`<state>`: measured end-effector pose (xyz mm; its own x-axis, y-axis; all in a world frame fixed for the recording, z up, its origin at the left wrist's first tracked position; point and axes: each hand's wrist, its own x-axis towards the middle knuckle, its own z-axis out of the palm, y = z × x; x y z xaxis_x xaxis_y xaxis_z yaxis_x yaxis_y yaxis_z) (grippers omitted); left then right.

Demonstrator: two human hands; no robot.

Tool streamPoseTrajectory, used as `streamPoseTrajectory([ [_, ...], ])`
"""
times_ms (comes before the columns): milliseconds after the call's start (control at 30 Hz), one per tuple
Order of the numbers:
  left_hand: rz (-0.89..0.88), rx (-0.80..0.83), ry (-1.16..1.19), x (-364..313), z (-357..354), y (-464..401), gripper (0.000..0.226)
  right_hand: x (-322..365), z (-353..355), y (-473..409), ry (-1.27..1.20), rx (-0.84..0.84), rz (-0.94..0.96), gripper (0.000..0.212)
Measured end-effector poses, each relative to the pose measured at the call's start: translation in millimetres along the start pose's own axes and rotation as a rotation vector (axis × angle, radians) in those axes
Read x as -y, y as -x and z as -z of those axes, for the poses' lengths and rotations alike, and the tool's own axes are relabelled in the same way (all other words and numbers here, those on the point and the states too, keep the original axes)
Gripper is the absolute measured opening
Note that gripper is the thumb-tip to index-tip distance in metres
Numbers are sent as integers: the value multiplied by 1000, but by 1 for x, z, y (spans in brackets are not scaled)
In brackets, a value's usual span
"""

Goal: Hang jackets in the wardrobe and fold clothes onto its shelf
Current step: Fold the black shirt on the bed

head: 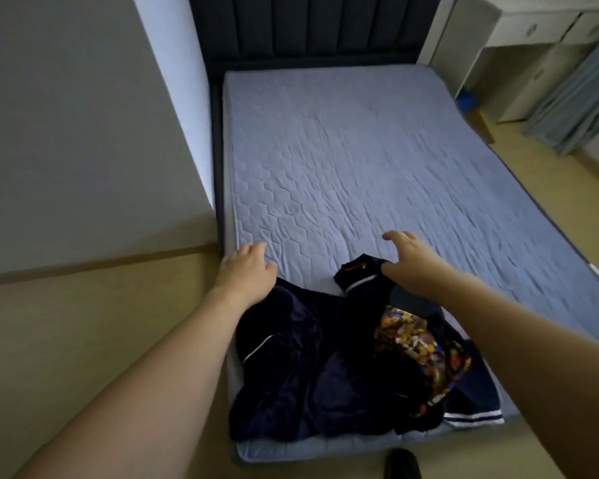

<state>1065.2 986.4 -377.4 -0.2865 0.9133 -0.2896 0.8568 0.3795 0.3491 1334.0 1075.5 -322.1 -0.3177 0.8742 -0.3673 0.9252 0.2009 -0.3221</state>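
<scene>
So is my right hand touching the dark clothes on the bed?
Cannot tell. In the head view the right hand reaches out open over the dark clothes, fingers spread above the bed, but the wrist hides any gap.

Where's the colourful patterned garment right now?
Head view, lower right: the patterned garment lies in the dark clothes pile at the bed's near end, under the right forearm.

Dim room, kinda grey light. Bed (360, 150) with a quilted blue cover runs to a dark padded headboard (312, 25) at the far end. Plain wall (66, 115) left, tan floor (83, 323), white desk (533, 36) and grey curtain (574, 98) far right.
</scene>
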Motion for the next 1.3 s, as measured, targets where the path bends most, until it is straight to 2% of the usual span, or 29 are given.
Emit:
streamPoseTrajectory([
  [167,61,171,102,-101,-105,-29,55,-146,-16,-42,-7,127,-85,63],
  [300,116,371,200,-153,-180,-45,61,-223,-42,-71,-22,260,-149,63],
  [400,193,490,292,-174,-234,-63,79,-266,-77,-93,-17,346,-154,73],
  [500,238,530,337,-184,-289,-85,101,-292,-118,-124,-7,380,-100,93],
  [533,218,524,307,-187,-306,-90,97,-297,-131,-136,-46,380,-102,99],
  [567,193,506,289,-188,-323,-93,83,-302,-144,-148,-93,373,-112,105],
  [633,192,462,378,-189,-351,-94,30,-311,-167,-170,-122,344,-139,113],
  [667,219,458,469,-189,-358,-90,12,-315,-177,-179,-114,344,-164,116],
  [767,356,480,775,-189,-361,-74,22,-318,-192,-191,-246,432,-356,113],
  [800,393,449,836,-188,-359,-69,21,-316,-194,-191,-314,456,-381,99],
  [867,482,339,901,-189,-347,-63,16,-308,-190,-190,-433,462,-352,53],
  [933,567,215,920,-193,-336,-63,21,-300,-174,-189,-595,441,-326,27],
  [1000,646,67,982,-207,-326,-70,27,-295,-148,-191,-789,419,-322,23],
  [1100,657,-101,1062,-257,-309,-81,26,-301,-95,-199,-987,414,-320,26],
  [1200,641,-192,1164,-333,-294,-88,29,-326,-34,-201,-1090,337,-286,30],
  [1300,645,-196,1278,-423,-278,-89,33,-376,32,-190,-1152,235,-283,33],
])
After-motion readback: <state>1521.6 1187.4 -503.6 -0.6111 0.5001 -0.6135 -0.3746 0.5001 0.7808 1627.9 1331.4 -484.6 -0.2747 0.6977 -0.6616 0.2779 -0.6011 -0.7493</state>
